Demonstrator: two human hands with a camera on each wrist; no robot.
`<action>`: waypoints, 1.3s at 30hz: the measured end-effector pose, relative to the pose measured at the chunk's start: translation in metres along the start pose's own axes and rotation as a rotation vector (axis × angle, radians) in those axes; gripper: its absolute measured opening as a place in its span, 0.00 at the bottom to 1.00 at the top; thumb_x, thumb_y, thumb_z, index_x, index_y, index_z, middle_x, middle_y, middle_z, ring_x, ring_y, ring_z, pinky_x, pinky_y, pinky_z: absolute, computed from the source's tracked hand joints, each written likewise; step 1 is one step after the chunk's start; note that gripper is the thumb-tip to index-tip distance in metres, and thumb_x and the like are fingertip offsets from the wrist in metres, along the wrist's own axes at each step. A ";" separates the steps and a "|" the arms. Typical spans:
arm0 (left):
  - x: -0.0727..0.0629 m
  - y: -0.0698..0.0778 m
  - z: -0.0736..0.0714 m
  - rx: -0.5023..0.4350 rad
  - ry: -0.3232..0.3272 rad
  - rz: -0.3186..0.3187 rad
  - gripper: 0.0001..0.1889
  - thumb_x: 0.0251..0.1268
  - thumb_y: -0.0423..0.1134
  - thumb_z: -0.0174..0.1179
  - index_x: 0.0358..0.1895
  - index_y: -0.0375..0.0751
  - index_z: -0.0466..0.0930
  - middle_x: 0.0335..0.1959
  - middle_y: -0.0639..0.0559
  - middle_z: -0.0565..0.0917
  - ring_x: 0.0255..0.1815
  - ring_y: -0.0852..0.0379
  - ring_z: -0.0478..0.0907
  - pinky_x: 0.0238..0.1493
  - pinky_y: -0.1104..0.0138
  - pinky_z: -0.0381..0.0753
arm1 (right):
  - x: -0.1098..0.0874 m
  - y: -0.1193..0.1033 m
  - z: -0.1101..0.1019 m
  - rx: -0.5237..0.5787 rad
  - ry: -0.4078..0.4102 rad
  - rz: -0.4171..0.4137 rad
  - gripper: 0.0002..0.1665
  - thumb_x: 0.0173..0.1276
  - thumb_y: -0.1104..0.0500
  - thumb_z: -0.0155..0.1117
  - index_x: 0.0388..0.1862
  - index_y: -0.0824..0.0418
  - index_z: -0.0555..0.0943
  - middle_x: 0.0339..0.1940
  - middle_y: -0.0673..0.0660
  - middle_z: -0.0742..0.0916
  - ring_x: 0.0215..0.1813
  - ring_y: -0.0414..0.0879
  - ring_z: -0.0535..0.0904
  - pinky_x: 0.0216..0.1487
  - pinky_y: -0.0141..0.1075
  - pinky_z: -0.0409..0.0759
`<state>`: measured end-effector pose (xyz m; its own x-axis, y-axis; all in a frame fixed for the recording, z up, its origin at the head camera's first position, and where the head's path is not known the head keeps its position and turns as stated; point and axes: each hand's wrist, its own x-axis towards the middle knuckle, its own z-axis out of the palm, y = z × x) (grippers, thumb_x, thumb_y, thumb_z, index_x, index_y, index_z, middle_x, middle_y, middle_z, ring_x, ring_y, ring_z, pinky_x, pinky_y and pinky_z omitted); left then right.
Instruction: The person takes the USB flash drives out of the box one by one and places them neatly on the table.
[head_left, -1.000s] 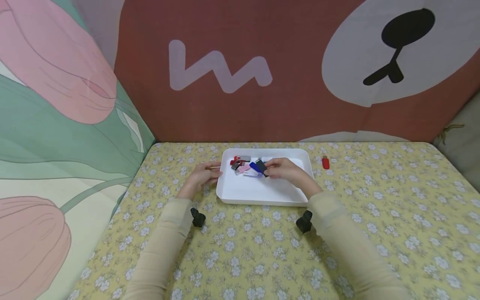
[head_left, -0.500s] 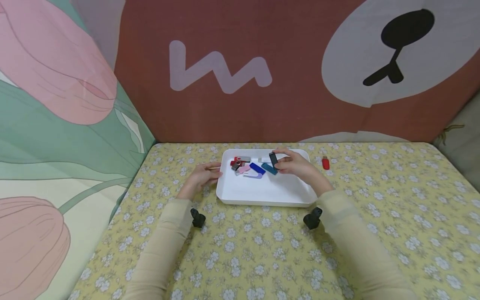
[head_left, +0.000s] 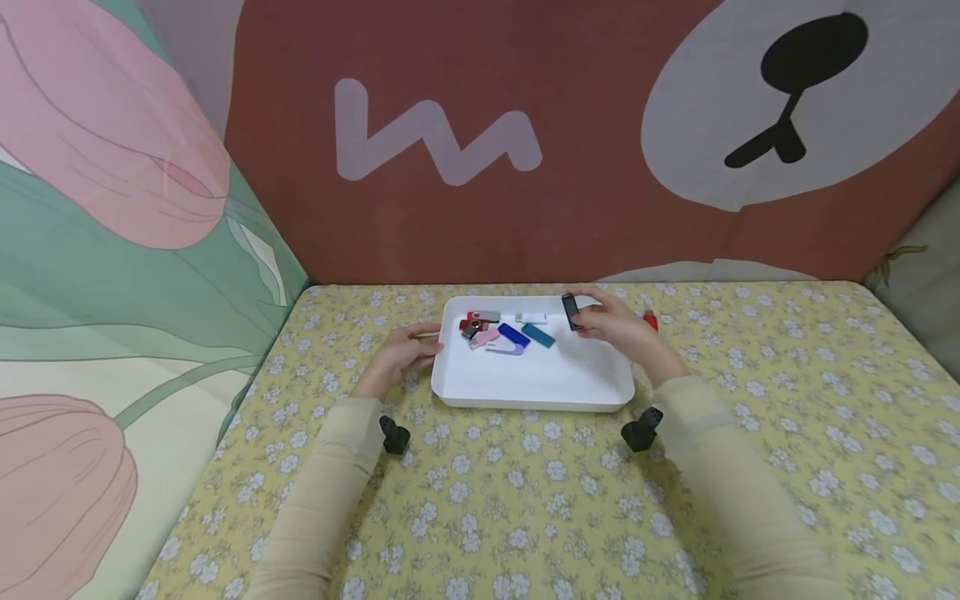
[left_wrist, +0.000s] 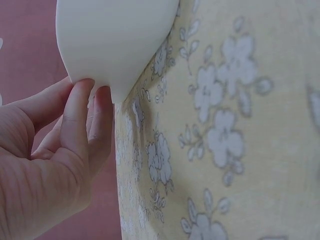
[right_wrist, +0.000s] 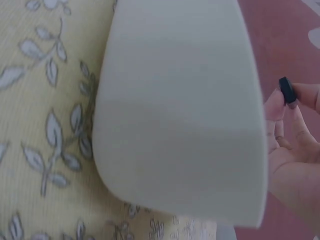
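Observation:
A white tray [head_left: 532, 383] holds several USB flash drives, among them a teal one [head_left: 538, 335], a dark blue one [head_left: 513, 335], a pink one [head_left: 487, 336], a purple one [head_left: 506, 350] and a white one [head_left: 531, 318]. Above the tray's right part, my right hand [head_left: 611, 323] pinches a black USB flash drive [head_left: 571, 312] between thumb and fingers; the right wrist view shows this black drive [right_wrist: 287, 91] raised past the tray wall. My left hand [head_left: 405, 350] grips the tray's left edge; in the left wrist view its fingertips [left_wrist: 82, 85] meet the rim.
Right of the tray, a red USB flash drive [head_left: 650, 320] lies on the flowered yellow tablecloth [head_left: 510, 500], partly hidden by my right hand. Red and silver swivel drives [head_left: 483, 317] lie close together at the tray's back left. A printed cloth wall [head_left: 480, 225] stands behind.
My right hand has lifted the black flash drive off the group and carried it rightward over the tray, uncovering the teal one. My left hand stays at the tray's left edge.

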<state>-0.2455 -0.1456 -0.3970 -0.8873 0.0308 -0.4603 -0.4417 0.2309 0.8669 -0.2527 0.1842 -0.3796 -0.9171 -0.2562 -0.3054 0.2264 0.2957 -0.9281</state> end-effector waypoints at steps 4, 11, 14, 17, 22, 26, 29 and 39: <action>0.001 0.001 0.000 -0.002 0.003 0.001 0.25 0.66 0.29 0.57 0.67 0.42 0.70 0.64 0.41 0.75 0.40 0.62 0.82 0.35 0.77 0.81 | -0.002 0.001 -0.006 0.014 -0.004 -0.004 0.35 0.72 0.63 0.47 0.77 0.57 0.52 0.73 0.70 0.62 0.60 0.53 0.70 0.67 0.48 0.70; 0.001 0.001 -0.001 -0.018 -0.015 0.009 0.26 0.66 0.29 0.56 0.68 0.42 0.68 0.65 0.40 0.74 0.45 0.60 0.82 0.38 0.77 0.82 | -0.003 0.004 -0.016 0.050 0.037 -0.022 0.35 0.74 0.63 0.49 0.77 0.58 0.51 0.72 0.71 0.61 0.67 0.57 0.67 0.60 0.35 0.77; 0.000 0.001 -0.001 -0.025 -0.026 0.014 0.26 0.66 0.29 0.56 0.68 0.42 0.69 0.65 0.41 0.74 0.49 0.56 0.82 0.40 0.76 0.82 | -0.004 0.006 -0.020 0.053 0.058 -0.021 0.36 0.74 0.63 0.50 0.77 0.59 0.50 0.73 0.72 0.60 0.68 0.59 0.66 0.50 0.25 0.79; 0.000 0.001 0.000 -0.021 -0.032 0.015 0.25 0.66 0.30 0.57 0.67 0.43 0.70 0.65 0.42 0.74 0.52 0.54 0.81 0.41 0.75 0.82 | -0.004 0.007 -0.025 0.069 0.070 -0.006 0.37 0.74 0.63 0.51 0.77 0.59 0.50 0.75 0.71 0.58 0.71 0.61 0.63 0.45 0.21 0.78; 0.000 0.000 0.000 -0.011 -0.040 0.021 0.25 0.67 0.30 0.56 0.68 0.42 0.69 0.66 0.41 0.73 0.55 0.53 0.80 0.44 0.74 0.82 | -0.006 0.011 -0.031 0.094 0.113 0.026 0.38 0.73 0.63 0.53 0.78 0.55 0.52 0.76 0.68 0.59 0.72 0.59 0.62 0.50 0.23 0.79; 0.000 -0.001 -0.001 -0.012 -0.036 0.017 0.26 0.67 0.29 0.56 0.68 0.42 0.68 0.65 0.41 0.73 0.54 0.53 0.80 0.45 0.73 0.82 | -0.008 0.017 -0.036 0.074 0.139 0.023 0.38 0.73 0.61 0.54 0.77 0.54 0.53 0.74 0.68 0.62 0.59 0.45 0.76 0.55 0.27 0.79; -0.001 -0.001 -0.001 -0.013 -0.032 0.013 0.26 0.67 0.29 0.56 0.68 0.42 0.68 0.65 0.40 0.74 0.53 0.53 0.81 0.45 0.73 0.82 | -0.010 0.021 -0.041 0.074 0.144 0.007 0.38 0.73 0.59 0.54 0.78 0.55 0.53 0.72 0.67 0.65 0.45 0.31 0.79 0.53 0.28 0.80; 0.000 -0.001 -0.002 -0.023 -0.021 0.011 0.26 0.66 0.28 0.56 0.68 0.41 0.69 0.64 0.39 0.74 0.42 0.61 0.82 0.37 0.76 0.82 | -0.014 0.031 -0.060 0.078 0.151 0.018 0.40 0.73 0.57 0.55 0.78 0.53 0.50 0.74 0.68 0.61 0.38 0.25 0.80 0.51 0.28 0.81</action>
<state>-0.2453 -0.1475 -0.3972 -0.8894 0.0537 -0.4540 -0.4348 0.2077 0.8763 -0.2520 0.2521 -0.3910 -0.9501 -0.1087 -0.2923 0.2629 0.2252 -0.9382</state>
